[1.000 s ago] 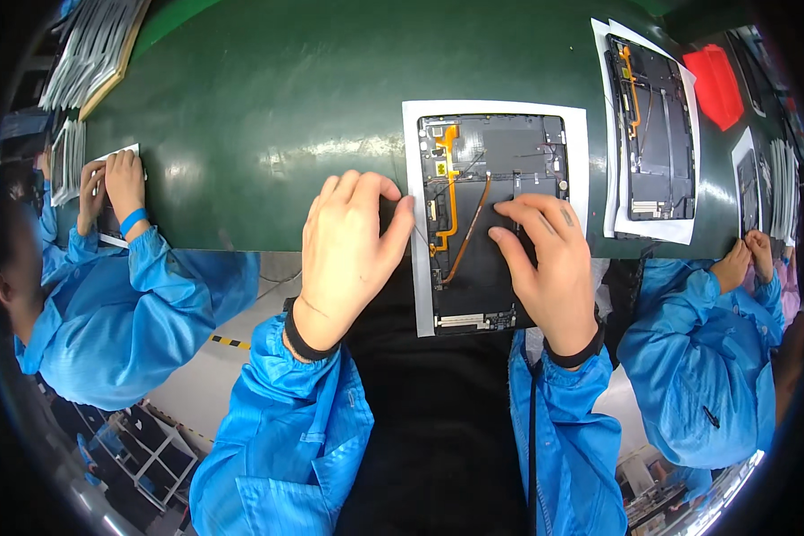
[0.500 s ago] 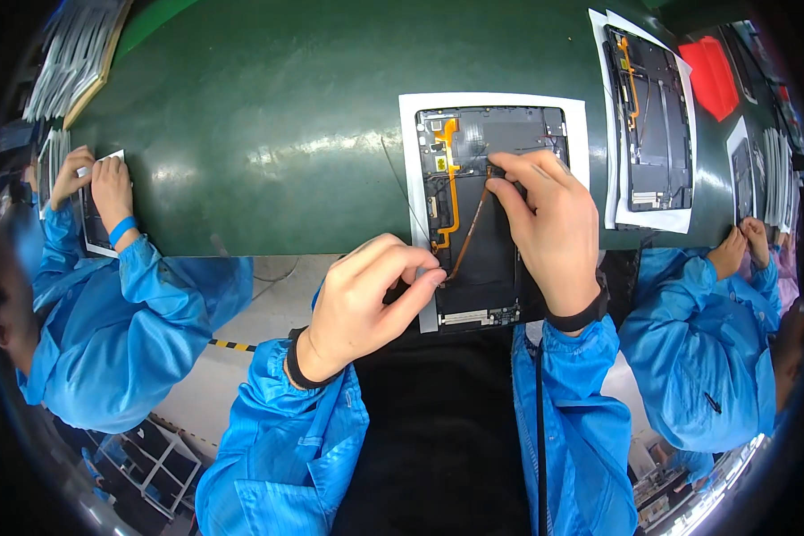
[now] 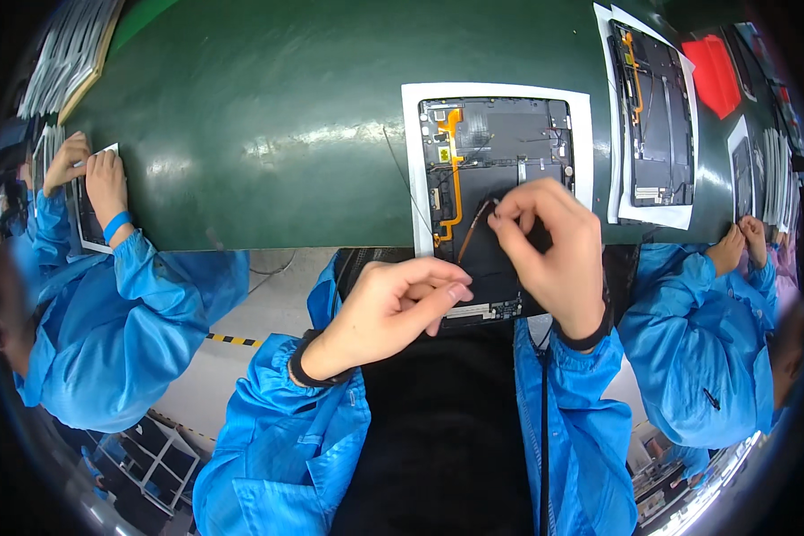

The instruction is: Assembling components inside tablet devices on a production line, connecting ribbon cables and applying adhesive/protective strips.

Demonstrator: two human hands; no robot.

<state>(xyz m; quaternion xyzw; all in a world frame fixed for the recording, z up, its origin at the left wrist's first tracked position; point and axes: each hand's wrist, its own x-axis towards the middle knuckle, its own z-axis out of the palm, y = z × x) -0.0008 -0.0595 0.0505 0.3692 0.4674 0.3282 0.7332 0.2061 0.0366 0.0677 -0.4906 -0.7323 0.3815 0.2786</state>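
Observation:
A thin brown flat flex cable [image 3: 473,234] is stretched between my two hands, over an open black tablet housing [image 3: 496,134]. My right hand [image 3: 554,255] pinches its upper end between thumb and forefinger. The lower end runs behind the fingers of my left hand [image 3: 393,308], which are closed together there; the exact grip is hidden. An orange flex cable [image 3: 456,179] lies along the left side of the housing. Thin dark wires and small boards show around it. Under the housing lies a white sheet [image 3: 582,152], extending past its edges.
Another tablet housing [image 3: 657,134] on white sheets lies to the right on the green table [image 3: 277,134], near a red piece [image 3: 715,76]. Co-workers' hands handle panels at far left [image 3: 103,192] and far right [image 3: 741,246]. A stack of panels [image 3: 67,62] stands far left.
My right hand has drawn its cable end nearer to me. My left hand has moved right and slightly down. The brown cable is now off its earlier line, with a bend near its top.

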